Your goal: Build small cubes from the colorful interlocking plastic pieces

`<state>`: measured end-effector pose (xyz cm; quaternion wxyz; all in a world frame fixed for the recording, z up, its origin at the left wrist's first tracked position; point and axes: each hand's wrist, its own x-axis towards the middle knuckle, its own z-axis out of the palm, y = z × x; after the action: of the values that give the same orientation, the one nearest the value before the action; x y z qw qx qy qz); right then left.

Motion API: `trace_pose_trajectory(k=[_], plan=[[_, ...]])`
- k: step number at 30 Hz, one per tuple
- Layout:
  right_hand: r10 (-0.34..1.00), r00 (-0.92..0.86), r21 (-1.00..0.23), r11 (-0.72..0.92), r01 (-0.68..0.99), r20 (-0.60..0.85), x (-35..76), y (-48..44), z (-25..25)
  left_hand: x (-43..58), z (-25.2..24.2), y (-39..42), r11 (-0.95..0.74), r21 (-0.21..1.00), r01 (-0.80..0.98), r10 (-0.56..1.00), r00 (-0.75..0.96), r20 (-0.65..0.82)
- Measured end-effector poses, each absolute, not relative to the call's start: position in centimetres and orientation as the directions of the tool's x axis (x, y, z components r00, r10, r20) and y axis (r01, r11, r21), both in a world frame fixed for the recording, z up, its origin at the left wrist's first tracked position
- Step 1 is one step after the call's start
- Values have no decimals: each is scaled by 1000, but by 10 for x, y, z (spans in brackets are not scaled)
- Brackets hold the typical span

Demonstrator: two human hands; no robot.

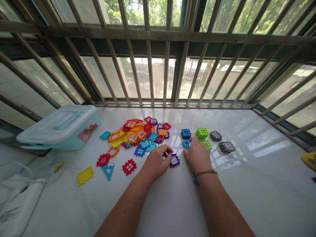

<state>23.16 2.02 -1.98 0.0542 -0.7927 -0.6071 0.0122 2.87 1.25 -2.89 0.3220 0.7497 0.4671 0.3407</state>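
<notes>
My left hand [158, 160] hovers over the white surface, thumb and fingers curled toward each other; whatever is between the tips, if anything, cannot be made out. Just right of its fingertips lies a purple window tile [174, 160]. With fingers bent down, my right hand [198, 154] grips a small blue notched tile [186, 144] at its left side. Behind it stand a stack of blue tiles [186, 133] and a stack of lime green tiles [201, 133]. More green shows beside the knuckles. Another blue piece [196, 180] is partly covered by my right wrist.
A mixed heap of coloured tiles [133, 133] lies left of centre, with loose red, yellow and blue pieces nearer me. Grey tile stacks [226, 146] sit at right. A lidded teal box [61, 128] stands at far left, near white cables. Metal window bars [148, 72] edge the back.
</notes>
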Motion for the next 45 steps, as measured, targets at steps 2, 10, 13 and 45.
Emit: trace_pose_trajectory(k=[2,10,13,45], plan=[[962,270,-102,-264,959,46,229,20,-19,29,-29,13,-358,800,481,919,334,211],[959,275,-103,-267,958,66,226,18,-17,28,-29,13,-367,798,477,916,333,223],[959,274,-96,-266,959,71,225,17,-14,28,-30,13,-370,797,478,916,332,226],[968,228,-91,-219,971,106,230,20,-20,28,-31,13,-371,793,484,913,347,215]])
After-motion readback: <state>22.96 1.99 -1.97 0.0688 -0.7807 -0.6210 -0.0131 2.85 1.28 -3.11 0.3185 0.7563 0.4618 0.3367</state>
